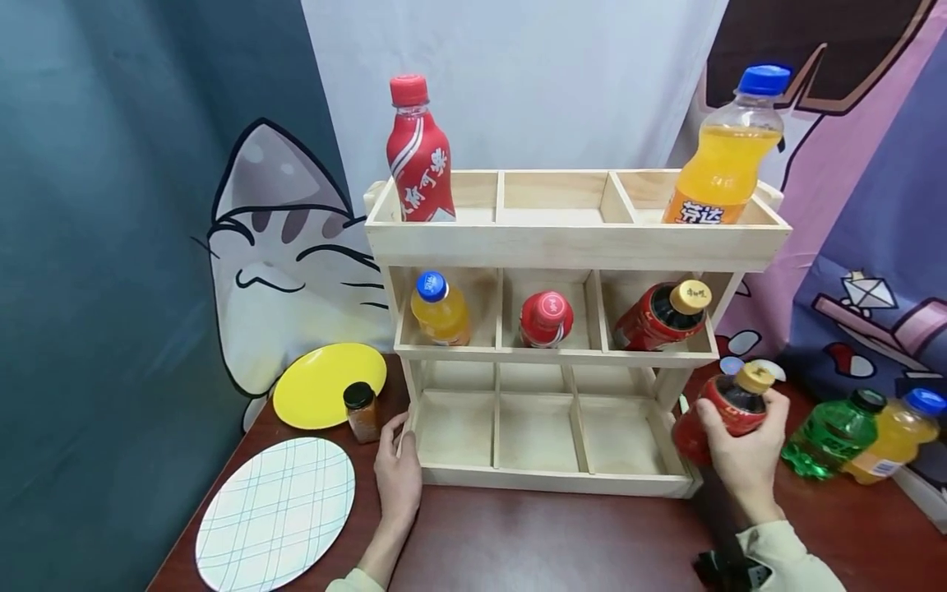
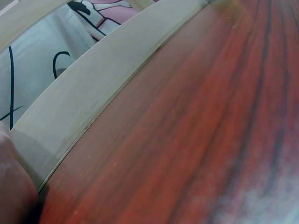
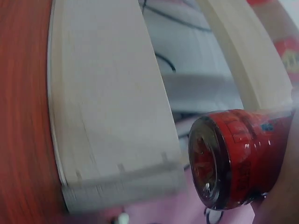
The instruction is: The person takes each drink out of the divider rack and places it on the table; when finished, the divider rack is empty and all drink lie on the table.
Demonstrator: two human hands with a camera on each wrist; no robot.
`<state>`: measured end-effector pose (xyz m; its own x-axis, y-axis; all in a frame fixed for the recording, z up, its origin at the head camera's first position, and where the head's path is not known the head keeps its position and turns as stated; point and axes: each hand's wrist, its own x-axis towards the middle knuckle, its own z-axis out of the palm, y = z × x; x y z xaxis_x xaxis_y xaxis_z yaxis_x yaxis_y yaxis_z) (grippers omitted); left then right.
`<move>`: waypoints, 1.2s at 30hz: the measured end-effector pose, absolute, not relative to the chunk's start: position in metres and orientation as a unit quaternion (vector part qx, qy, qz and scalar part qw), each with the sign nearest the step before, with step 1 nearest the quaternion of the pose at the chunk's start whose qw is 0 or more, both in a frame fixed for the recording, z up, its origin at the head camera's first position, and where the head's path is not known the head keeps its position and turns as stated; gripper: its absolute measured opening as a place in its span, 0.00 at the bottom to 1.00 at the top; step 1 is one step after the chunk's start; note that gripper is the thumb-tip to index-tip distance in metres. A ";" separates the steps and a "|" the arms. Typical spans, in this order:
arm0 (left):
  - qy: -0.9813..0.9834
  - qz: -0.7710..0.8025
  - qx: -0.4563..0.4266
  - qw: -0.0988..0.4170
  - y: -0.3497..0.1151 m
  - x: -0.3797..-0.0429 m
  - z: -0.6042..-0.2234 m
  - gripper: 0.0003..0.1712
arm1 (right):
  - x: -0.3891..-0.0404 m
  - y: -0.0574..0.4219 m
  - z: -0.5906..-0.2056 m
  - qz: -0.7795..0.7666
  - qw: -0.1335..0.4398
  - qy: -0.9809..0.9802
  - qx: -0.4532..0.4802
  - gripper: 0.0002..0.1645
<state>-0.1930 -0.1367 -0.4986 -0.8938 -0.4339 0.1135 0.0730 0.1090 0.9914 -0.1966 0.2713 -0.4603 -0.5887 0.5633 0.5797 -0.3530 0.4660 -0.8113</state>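
My right hand [image 1: 747, 464] grips a drink bottle [image 1: 741, 403] with a red label, dark contents and a gold cap. It is tilted beside the lower right end of a three-tier wooden shelf [image 1: 577, 247]. In the right wrist view the bottle's base [image 3: 205, 163] points toward the shelf's bottom front board [image 3: 107, 93]. My left hand [image 1: 399, 477] holds the shelf's lower left corner, thumb toward the front. Only part of that hand shows in the left wrist view, against the board's end. A similar gold-capped bottle [image 1: 658, 316] leans in the middle tier's right compartment.
On the top tier stand a red cola bottle [image 1: 420, 160] and an orange soda bottle [image 1: 721, 164]. Left of the shelf are a yellow plate [image 1: 325, 382], a black-lidded jar [image 1: 362, 415] and a checked plate [image 1: 277, 510]. A green bottle [image 1: 832, 436] lies far right.
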 end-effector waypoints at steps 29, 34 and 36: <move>-0.720 -0.655 0.127 0.192 -0.138 -0.195 -0.503 0.17 | -0.207 0.336 -0.473 0.446 0.256 -0.798 -0.316 0.56; -0.724 -0.651 0.128 0.188 -0.138 -0.193 -0.498 0.17 | -0.206 0.335 -0.467 0.443 0.271 -0.803 -0.293 0.53; -0.720 -0.656 0.127 0.185 -0.140 -0.196 -0.504 0.17 | -0.205 0.335 -0.462 0.433 0.298 -0.804 -0.278 0.48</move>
